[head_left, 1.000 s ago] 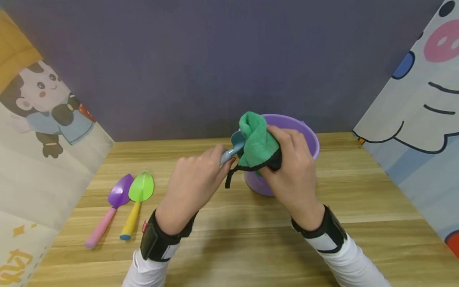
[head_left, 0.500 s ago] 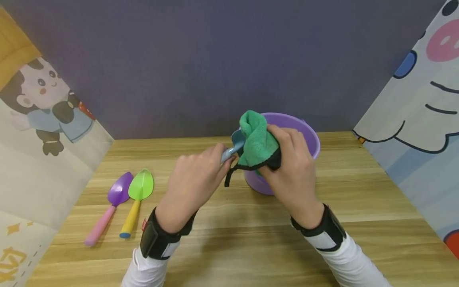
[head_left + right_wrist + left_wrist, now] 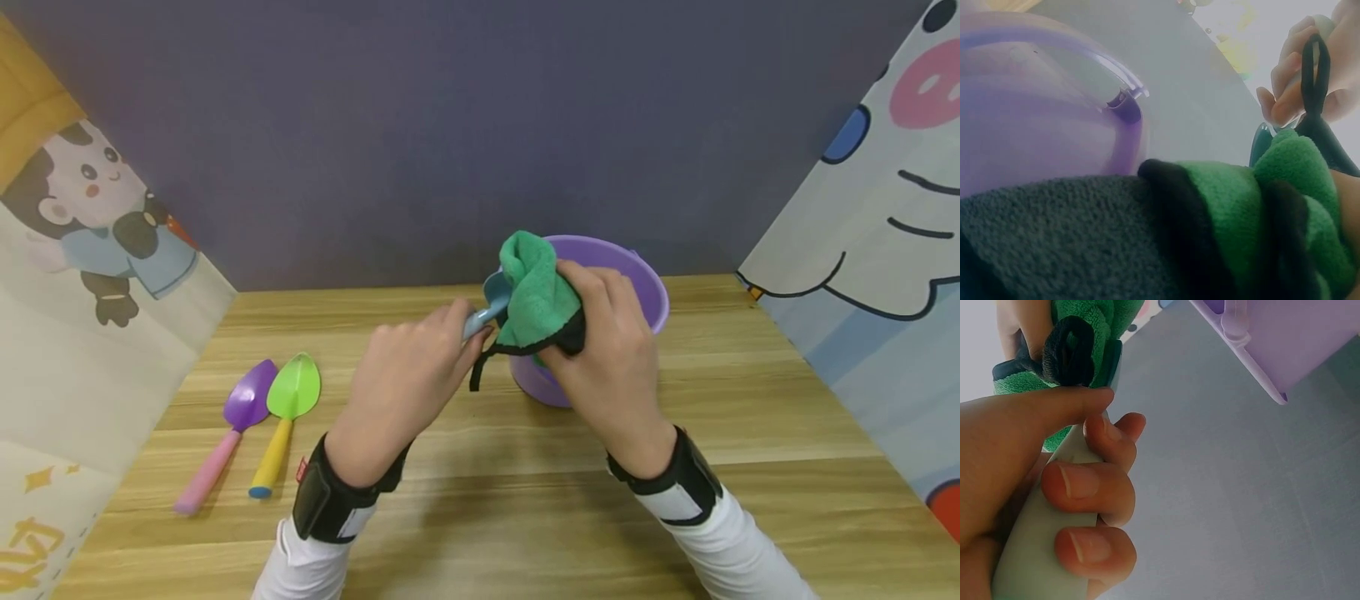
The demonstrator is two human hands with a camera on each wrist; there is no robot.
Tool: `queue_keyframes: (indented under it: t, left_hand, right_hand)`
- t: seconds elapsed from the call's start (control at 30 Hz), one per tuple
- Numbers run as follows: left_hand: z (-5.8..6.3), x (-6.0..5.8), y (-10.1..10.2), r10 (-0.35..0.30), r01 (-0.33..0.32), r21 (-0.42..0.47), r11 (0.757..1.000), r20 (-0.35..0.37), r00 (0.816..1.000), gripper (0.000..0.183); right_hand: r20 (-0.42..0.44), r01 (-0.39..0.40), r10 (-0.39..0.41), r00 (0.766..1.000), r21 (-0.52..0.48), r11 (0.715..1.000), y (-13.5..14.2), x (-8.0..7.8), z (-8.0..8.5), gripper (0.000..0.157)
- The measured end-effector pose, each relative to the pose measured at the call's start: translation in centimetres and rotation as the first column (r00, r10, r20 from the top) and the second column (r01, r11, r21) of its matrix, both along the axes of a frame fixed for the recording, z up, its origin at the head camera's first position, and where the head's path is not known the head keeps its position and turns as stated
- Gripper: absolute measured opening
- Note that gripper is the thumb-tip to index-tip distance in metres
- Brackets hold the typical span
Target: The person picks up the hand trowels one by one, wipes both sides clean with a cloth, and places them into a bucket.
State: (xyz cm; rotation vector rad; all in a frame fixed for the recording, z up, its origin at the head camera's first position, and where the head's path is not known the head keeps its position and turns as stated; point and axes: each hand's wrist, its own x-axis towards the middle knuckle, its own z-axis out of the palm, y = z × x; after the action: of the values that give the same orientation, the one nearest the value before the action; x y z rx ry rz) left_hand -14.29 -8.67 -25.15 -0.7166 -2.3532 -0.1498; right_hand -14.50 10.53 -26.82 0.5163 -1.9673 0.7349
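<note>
In the head view my left hand (image 3: 408, 367) grips the light handle of a small blue trowel (image 3: 483, 318). Its fingers curl round the handle (image 3: 1041, 550) in the left wrist view, with the thumb along the top. My right hand (image 3: 611, 367) holds a bunched green towel (image 3: 542, 304) with dark edging against the trowel's blade. The towel hides most of that blade. From the towel's edge a black loop (image 3: 1316, 75) hangs near my left hand. Right behind the hands stands a purple bucket (image 3: 651, 292), partly covered by the towel and right hand.
On the wooden table (image 3: 487, 517), to the left, lie a purple trowel (image 3: 251, 396) with a pink handle and a green trowel (image 3: 294, 387) with a yellow handle. A dark panel (image 3: 420, 150) rises at the back, with printed cloths on both sides.
</note>
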Motion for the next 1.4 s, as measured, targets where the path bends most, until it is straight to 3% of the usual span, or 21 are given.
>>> queue_keyframes:
  t: [0.6,0.9,1.4]
  left_hand:
    - [0.07,0.11,-0.02,0.008,-0.008,-0.016,1.0,-0.002,1.0,0.026]
    - [0.29,0.12,-0.03,-0.001,0.001,-0.001,1.0,-0.004,1.0,0.028]
    - [0.25,0.08,-0.08,0.006,-0.006,-0.007,1.0,0.016,1.0,0.027]
  right_hand:
    - [0.033,-0.011,0.011,0.999,-0.01,1.0,0.18,0.19,-0.11,0.063]
    - [-0.008,-0.001,0.001,1.0,-0.013,1.0,0.18,-0.02,-0.02,0.061]
    - [-0.003,-0.004,0.003,1.0,-0.032,0.999,0.4,-0.19,0.11,0.058]
